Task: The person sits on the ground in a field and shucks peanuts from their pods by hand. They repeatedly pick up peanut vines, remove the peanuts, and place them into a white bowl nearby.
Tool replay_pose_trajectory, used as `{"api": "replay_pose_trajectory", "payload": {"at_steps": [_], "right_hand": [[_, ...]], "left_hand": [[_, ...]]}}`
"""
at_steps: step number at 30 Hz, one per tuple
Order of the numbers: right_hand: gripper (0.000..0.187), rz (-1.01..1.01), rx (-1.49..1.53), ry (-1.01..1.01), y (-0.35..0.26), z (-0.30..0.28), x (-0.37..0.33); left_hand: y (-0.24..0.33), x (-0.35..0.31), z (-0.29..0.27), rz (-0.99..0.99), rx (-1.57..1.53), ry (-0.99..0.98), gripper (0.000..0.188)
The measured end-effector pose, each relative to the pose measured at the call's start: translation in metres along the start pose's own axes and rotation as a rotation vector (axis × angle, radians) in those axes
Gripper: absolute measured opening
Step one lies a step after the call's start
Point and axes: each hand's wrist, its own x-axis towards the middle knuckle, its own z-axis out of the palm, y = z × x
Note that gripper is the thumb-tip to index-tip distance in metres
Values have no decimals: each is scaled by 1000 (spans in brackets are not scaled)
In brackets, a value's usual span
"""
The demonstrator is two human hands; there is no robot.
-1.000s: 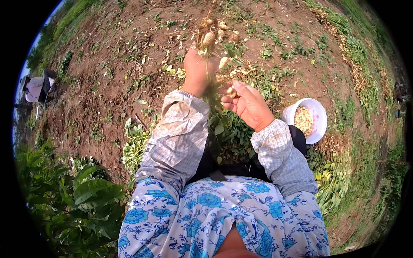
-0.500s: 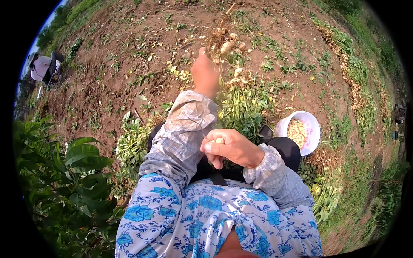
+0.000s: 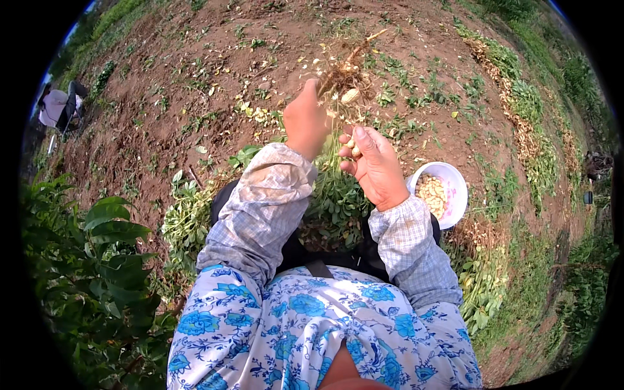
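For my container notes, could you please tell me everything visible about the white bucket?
The bucket is white, round and open-topped, apparently plastic, with pinkish-red markings on its inner wall. Peanuts lie inside, below the rim. It sits on the ground on the right, mouth facing up; whether it leans is unclear. The right sleeve overlaps its near side in view, so contact there cannot be told.

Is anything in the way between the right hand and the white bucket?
Nothing visible: the right hand, holding peanuts, has only leaf-strewn ground between it and the white bucket at its right.
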Motion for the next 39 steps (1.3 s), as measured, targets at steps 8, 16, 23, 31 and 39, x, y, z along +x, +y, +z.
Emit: {"api": "replay_pose_trajectory", "payload": {"at_steps": [8,16,23,31,39], "right_hand": [[24,100,-178,-129,-8,4,-15],[25,39,-407,-21,-33,-8,-74],[41,-138,-1238,742,-24,-253,-59],[62,-440,-1385,64,-22,-76,32],[55,-311,-811,-293,43,-8,78]], "left_hand": [[3,-5,-2,21,-12,-147,38],[-85,34,14,-85,-439,-252,65],[-29,27,-38,-339,-1026,-806,54],[-17,32,-46,-517,-1063,-930,48],[-11,33,-47,-678,-1030,-699,31]]}}
